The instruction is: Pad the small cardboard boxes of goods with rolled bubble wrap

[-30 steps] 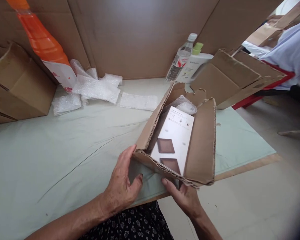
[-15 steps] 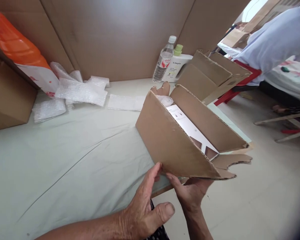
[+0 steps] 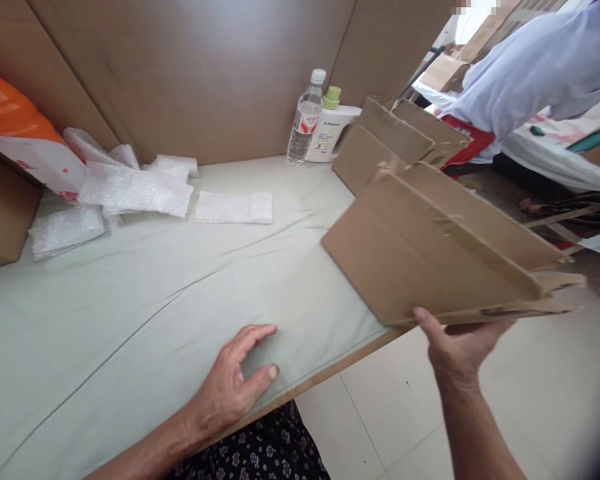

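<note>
An open-topped cardboard box (image 3: 410, 253) tilts at the right edge of the cloth-covered table (image 3: 190, 280). My right hand (image 3: 463, 343) grips its near lower side, the thumb on the front wall and the fingers underneath, partly hidden. The box's contents are out of sight behind its front wall. My left hand (image 3: 235, 373) hovers at the table's front edge, apart from the box, with thumb and fingers spread and nothing between them.
Bubble wrap pieces (image 3: 135, 190) lie at the back left beside an orange-and-white package (image 3: 30, 140). A water bottle (image 3: 305, 123) and a white jug (image 3: 330, 133) stand before a cardboard wall. Another cardboard box (image 3: 367, 140) sits behind mine. A person's sleeve (image 3: 525, 73) shows at upper right.
My right hand has carried the box rightward and tipped it so its inside no longer shows. My left hand has come away from the box toward the left. The view has shifted slightly.
</note>
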{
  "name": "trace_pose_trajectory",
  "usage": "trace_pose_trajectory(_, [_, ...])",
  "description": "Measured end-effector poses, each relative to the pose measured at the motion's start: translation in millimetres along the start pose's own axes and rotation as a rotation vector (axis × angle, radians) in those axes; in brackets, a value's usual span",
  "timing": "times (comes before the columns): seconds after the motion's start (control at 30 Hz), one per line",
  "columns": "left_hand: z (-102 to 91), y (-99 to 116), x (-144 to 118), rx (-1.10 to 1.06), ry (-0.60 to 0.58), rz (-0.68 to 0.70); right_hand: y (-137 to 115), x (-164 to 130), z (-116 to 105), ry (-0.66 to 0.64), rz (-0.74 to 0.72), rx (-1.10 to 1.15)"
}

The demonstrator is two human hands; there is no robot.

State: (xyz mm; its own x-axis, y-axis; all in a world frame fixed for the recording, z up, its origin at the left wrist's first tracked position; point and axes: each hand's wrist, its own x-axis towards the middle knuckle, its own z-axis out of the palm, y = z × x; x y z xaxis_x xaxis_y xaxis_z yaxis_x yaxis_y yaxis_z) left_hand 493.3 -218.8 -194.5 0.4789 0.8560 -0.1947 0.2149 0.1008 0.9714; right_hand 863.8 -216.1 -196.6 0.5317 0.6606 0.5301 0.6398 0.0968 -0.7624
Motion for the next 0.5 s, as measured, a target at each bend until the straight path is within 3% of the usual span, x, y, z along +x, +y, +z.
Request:
trace_pose_trajectory(0.1, [-12.7,-7,-4,0.004,0.0,-0.056,25,28,-30,0.03,-0.024,-0.142])
trace_pose_trajectory(0.2, [-14.2,-10,-5,0.046,0.017,-0.02,47,57,-43,0.015,0.007,-0.151])
trace_pose_trajectory(0.37, [-8.4,-4,-5,0.117,0.011,0.009,63,99,-38,-0.033,0.051,-0.097])
trace_pose_trajectory(0.5, [-9.1,-4,-8,0.136,-0.006,-0.01,63,115,-32,-0.087,0.051,-0.119])
